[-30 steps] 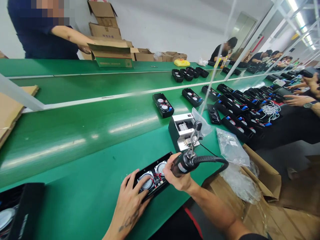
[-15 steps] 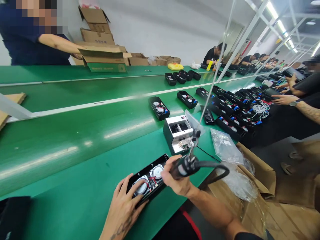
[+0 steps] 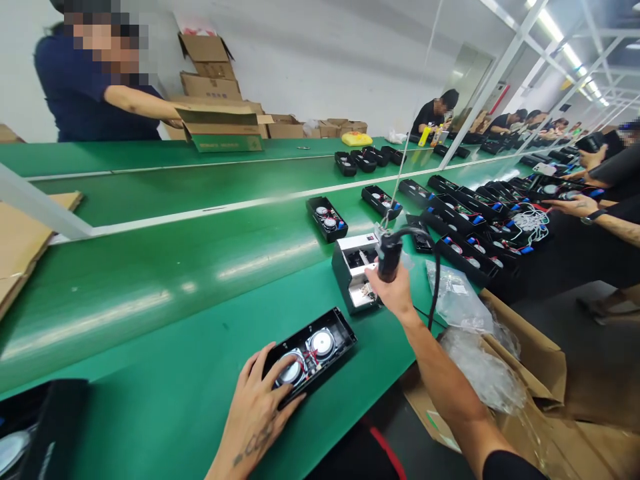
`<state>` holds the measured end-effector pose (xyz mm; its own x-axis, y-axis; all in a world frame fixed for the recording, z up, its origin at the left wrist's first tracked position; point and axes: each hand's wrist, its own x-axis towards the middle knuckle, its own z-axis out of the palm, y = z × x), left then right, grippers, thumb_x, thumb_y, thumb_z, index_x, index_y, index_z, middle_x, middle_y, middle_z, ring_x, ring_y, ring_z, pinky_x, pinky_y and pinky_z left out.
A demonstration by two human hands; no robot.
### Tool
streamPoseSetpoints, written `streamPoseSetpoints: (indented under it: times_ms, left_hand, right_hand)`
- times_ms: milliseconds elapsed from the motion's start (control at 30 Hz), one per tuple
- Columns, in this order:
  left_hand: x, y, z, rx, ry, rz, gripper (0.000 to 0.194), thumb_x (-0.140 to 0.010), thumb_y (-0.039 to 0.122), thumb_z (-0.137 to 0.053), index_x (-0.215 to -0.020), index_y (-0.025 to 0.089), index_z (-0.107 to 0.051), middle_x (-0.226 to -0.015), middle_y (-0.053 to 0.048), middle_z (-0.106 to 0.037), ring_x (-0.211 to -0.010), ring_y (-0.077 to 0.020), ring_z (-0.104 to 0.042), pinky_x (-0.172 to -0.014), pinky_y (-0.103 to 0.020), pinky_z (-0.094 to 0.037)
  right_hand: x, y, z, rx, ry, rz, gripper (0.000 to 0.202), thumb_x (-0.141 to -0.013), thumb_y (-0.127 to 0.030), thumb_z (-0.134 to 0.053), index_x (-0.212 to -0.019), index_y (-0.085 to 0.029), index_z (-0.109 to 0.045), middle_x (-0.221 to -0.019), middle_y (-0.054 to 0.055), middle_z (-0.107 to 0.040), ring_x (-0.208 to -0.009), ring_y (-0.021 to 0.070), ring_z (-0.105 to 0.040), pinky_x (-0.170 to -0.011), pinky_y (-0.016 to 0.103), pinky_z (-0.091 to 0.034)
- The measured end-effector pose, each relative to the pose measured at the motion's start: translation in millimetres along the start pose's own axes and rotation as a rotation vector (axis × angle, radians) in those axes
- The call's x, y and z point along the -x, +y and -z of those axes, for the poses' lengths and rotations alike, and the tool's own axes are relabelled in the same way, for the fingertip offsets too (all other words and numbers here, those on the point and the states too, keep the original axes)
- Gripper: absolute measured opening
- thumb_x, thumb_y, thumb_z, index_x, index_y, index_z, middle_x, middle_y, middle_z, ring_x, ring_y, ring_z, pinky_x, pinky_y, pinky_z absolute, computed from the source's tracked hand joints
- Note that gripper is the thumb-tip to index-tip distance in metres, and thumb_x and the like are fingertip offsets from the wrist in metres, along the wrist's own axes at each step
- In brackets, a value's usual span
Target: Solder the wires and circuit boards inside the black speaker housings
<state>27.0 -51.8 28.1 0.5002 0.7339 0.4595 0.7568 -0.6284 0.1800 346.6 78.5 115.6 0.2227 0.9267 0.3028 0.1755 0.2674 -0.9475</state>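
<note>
A black speaker housing [image 3: 345, 331] with two round speakers and red wires lies slanted on the green bench. My left hand [image 3: 263, 397] grips its near left end, fingers over the edge and onto one speaker. My right hand [image 3: 393, 287] is wrapped round a black electric screwdriver [image 3: 389, 257], which hangs from a cord and has a thick black cable. The hand and tool are over the right side of a silver and black screw feeder [image 3: 350, 287], beyond the housing. The tool's tip is hidden.
Another black housing [image 3: 60, 427] is at the lower left. Many housings [image 3: 460, 257] crowd the line at right, near a co-worker's hands. Plastic bags [image 3: 457, 297] and an open carton [image 3: 530, 340] sit at the right edge. Across the bench a person reaches into a box [image 3: 225, 133].
My right hand has moved the screwdriver away from the housing, forward and right to the screw feeder. My left hand stays on the housing. The view has shifted slightly.
</note>
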Motion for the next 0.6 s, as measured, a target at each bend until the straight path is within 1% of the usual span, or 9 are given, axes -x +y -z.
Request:
streamPoseSetpoints:
  times_ms: [67, 100, 167, 233, 300, 367, 467, 533, 600]
  left_hand:
    - [0, 2, 0.5, 0.011, -0.012, 0.023, 0.009, -0.091, 0.03, -0.077, -0.083, 0.028, -0.08, -0.127, -0.003, -0.077, -0.14, -0.041, -0.053, -0.11, -0.06, -0.047]
    - [0, 4, 0.9, 0.021, -0.02, 0.042, 0.009, -0.09, 0.031, -0.079, -0.082, 0.028, -0.08, -0.128, -0.003, -0.076, -0.14, -0.0408, -0.053, -0.111, -0.06, -0.047]
    - [0, 8, 2.1, 0.037, -0.033, 0.078, 0.009, -0.087, 0.033, -0.084, -0.081, 0.027, -0.079, -0.128, -0.002, -0.076, -0.141, -0.0408, -0.052, -0.114, -0.061, -0.046]
    - [0, 12, 3.6, 0.039, -0.05, 0.099, 0.011, -0.084, 0.034, -0.087, -0.08, 0.027, -0.079, -0.129, -0.001, -0.076, -0.143, -0.0404, -0.051, -0.116, -0.06, -0.045]
    - [0, 14, 5.0, 0.034, -0.07, 0.112, 0.011, -0.084, 0.035, -0.089, -0.082, 0.028, -0.08, -0.131, 0.0, -0.075, -0.145, -0.04, -0.05, -0.118, -0.059, -0.045]
    - [1, 15, 5.2, 0.036, -0.074, 0.121, 0.013, -0.083, 0.038, -0.09, -0.086, 0.029, -0.081, -0.132, 0.001, -0.075, -0.145, -0.0401, -0.049, -0.12, -0.06, -0.044]
    - [2, 16, 2.5, 0.031, -0.038, 0.112, 0.019, -0.081, 0.041, -0.092, -0.092, 0.03, -0.082, -0.133, 0.0, -0.075, -0.145, -0.0413, -0.049, -0.12, -0.061, -0.043]
    - [4, 16, -0.6, 0.033, -0.004, 0.102, 0.022, -0.079, 0.042, -0.093, -0.094, 0.03, -0.082, -0.133, 0.0, -0.074, -0.144, -0.0419, -0.049, -0.12, -0.061, -0.042]
    - [5, 15, -3.5, 0.047, 0.014, 0.103, 0.022, -0.078, 0.041, -0.093, -0.095, 0.032, -0.082, -0.133, 0.0, -0.074, -0.144, -0.0418, -0.049, -0.12, -0.06, -0.041]
  right_hand:
    - [16, -5, 0, -0.052, -0.103, -0.093, 0.035, -0.081, -0.035, -0.087, -0.098, -0.022, -0.06, -0.06, -0.009, -0.057, -0.044, 0.0114, -0.049, -0.043, 0.028, -0.041]
    - [27, -10, -1, -0.109, -0.151, -0.125, 0.035, -0.082, -0.034, -0.087, -0.1, -0.023, -0.059, -0.058, -0.011, -0.055, -0.042, 0.0106, -0.048, -0.042, 0.027, -0.04]
    - [51, -22, -9, -0.281, -0.218, -0.138, 0.035, -0.088, -0.032, -0.082, -0.11, -0.024, -0.056, -0.056, -0.013, -0.053, -0.039, 0.0091, -0.045, -0.043, 0.025, -0.039]
    - [77, -35, -23, -0.465, -0.238, -0.092, 0.034, -0.095, -0.031, -0.076, -0.118, -0.027, -0.052, -0.058, -0.014, -0.051, -0.038, 0.0087, -0.044, -0.042, 0.024, -0.039]
    - [100, -46, -43, -0.618, -0.246, -0.019, 0.033, -0.099, -0.031, -0.072, -0.122, -0.03, -0.048, -0.062, -0.014, -0.051, -0.038, 0.0087, -0.044, -0.04, 0.023, -0.039]
    - [118, -52, -64, -0.698, -0.275, 0.047, 0.033, -0.101, -0.031, -0.07, -0.124, -0.033, -0.046, -0.064, -0.013, -0.05, -0.038, 0.0088, -0.043, -0.039, 0.023, -0.039]
    - [132, -53, -91, -0.621, -0.351, 0.034, 0.035, -0.099, -0.038, -0.073, -0.121, -0.032, -0.046, -0.067, -0.01, -0.054, -0.041, 0.0099, -0.047, -0.043, 0.026, -0.045]
    - [136, -50, -101, -0.517, -0.388, -0.015, 0.038, -0.096, -0.046, -0.075, -0.117, -0.03, -0.048, -0.068, -0.008, -0.055, -0.047, 0.0127, -0.053, -0.049, 0.029, -0.051]
    - [137, -46, -106, -0.454, -0.406, -0.036, 0.04, -0.093, -0.049, -0.077, -0.115, -0.03, -0.05, -0.068, -0.007, -0.055, -0.054, 0.0157, -0.059, -0.054, 0.032, -0.055]
